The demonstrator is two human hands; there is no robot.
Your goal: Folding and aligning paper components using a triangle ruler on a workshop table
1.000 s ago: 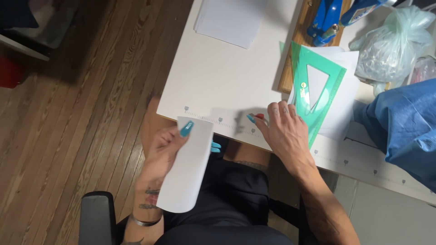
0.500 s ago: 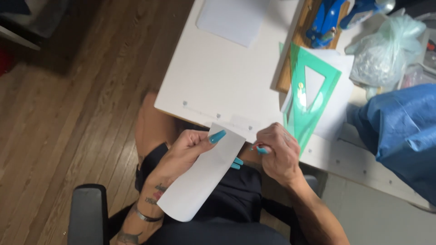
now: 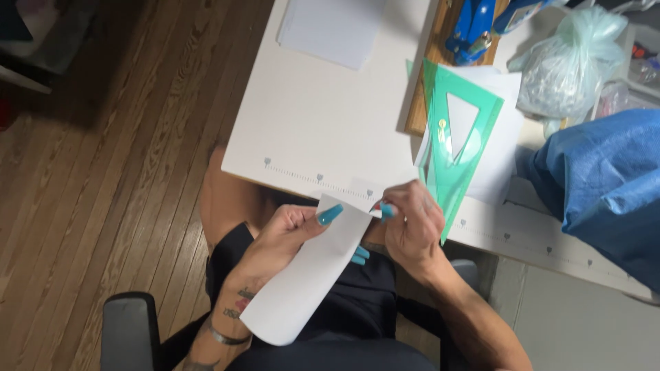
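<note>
Left hand (image 3: 285,233) and right hand (image 3: 411,230) both have fingers closed in a pinch on the upper end of a long white paper strip (image 3: 309,275), held over the lap just off the near edge of the white surface (image 3: 309,124). The strip's long axis runs diagonally, upper end toward the green transparent plastic set square (image 3: 457,137) at the surface edge, lower rounded end hanging free toward the black chair armrest (image 3: 129,330). Risk, as judged: only the top is gripped, so uneven pull between the hands could crease or tear the paper there.
</note>
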